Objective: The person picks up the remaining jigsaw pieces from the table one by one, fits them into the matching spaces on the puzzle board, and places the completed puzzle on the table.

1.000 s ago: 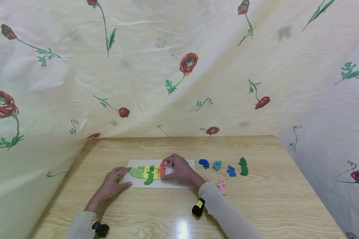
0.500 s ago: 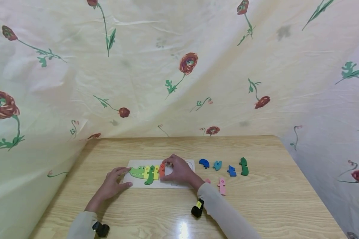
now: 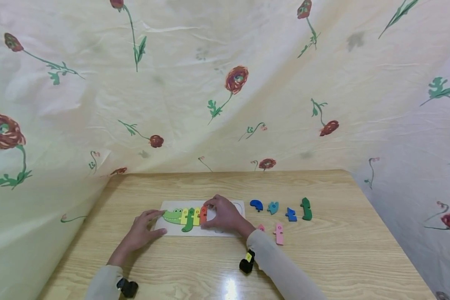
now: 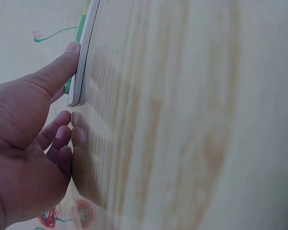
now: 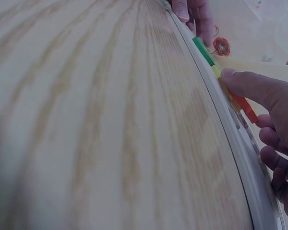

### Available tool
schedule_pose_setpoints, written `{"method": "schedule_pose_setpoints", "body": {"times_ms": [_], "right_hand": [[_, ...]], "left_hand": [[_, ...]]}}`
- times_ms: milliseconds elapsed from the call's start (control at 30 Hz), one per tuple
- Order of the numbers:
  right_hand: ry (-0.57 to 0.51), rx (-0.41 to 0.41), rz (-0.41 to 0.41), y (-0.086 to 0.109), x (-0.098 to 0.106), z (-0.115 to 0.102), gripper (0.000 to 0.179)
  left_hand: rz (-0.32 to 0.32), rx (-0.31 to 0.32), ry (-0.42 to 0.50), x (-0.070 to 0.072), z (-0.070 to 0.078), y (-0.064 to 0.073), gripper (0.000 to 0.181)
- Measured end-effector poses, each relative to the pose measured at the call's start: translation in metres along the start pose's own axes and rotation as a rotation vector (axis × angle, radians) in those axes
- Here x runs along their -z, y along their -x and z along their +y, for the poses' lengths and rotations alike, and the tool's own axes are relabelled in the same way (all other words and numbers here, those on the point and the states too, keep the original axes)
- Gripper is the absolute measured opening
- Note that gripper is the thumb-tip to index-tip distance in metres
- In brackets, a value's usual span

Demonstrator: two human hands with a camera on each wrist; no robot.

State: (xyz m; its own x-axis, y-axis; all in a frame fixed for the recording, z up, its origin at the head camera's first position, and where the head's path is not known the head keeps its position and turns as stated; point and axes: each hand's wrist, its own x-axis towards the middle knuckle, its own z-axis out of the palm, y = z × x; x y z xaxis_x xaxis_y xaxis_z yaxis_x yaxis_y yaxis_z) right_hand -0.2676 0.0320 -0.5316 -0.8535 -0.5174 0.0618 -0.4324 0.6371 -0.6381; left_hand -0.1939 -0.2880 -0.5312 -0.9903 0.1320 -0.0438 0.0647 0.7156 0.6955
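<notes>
A white puzzle board (image 3: 200, 232) lies on the table, bearing a crocodile of coloured pieces. Its light-green head (image 3: 171, 216) is at the left, followed by yellow and green body pieces (image 3: 189, 218). My right hand (image 3: 226, 214) pinches an orange puzzle piece (image 3: 203, 215) between thumb and fingers, against the right side of the second yellow piece. In the right wrist view this orange piece (image 5: 248, 110) sits at a slight tilt over the board. My left hand (image 3: 139, 232) rests at the board's left end, its thumb (image 4: 67, 62) against the board's near edge.
Right of the board lie loose pieces: a dark blue one (image 3: 256, 205), a light blue one (image 3: 273, 207), a blue one (image 3: 291, 214) and a dark green one (image 3: 306, 209). Nearer are pink pieces (image 3: 279, 234), one partly behind my right wrist. A flowered cloth (image 3: 225, 104) hangs behind the table.
The orange piece has shifted slightly left, closing up to the yellow piece, with my right hand still pinching it. My left hand has stayed in place.
</notes>
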Motion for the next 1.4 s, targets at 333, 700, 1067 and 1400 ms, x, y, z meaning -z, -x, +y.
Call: {"method": "schedule_pose_setpoints", "body": {"times_ms": [333, 700, 1067, 1400], "right_hand": [[0.057, 0.002, -0.012, -0.001, 0.0, 0.0, 0.07], [0.121, -0.016, -0.049, 0.0, 0.002, -0.004, 0.071], [-0.022, 0.034, -0.044, 0.003, 0.019, -0.004, 0.059], [-0.052, 0.135, -0.002, 0.021, 0.06, -0.008, 0.057]], "left_hand": [[-0.003, 0.002, 0.001, 0.0, -0.001, -0.002, 0.067], [-0.006, 0.023, 0.004, -0.002, 0.001, -0.001, 0.066], [-0.002, 0.039, -0.005, -0.002, 0.005, 0.001, 0.066], [-0.003, 0.024, -0.01, 0.0, 0.003, 0.002, 0.066]]}}
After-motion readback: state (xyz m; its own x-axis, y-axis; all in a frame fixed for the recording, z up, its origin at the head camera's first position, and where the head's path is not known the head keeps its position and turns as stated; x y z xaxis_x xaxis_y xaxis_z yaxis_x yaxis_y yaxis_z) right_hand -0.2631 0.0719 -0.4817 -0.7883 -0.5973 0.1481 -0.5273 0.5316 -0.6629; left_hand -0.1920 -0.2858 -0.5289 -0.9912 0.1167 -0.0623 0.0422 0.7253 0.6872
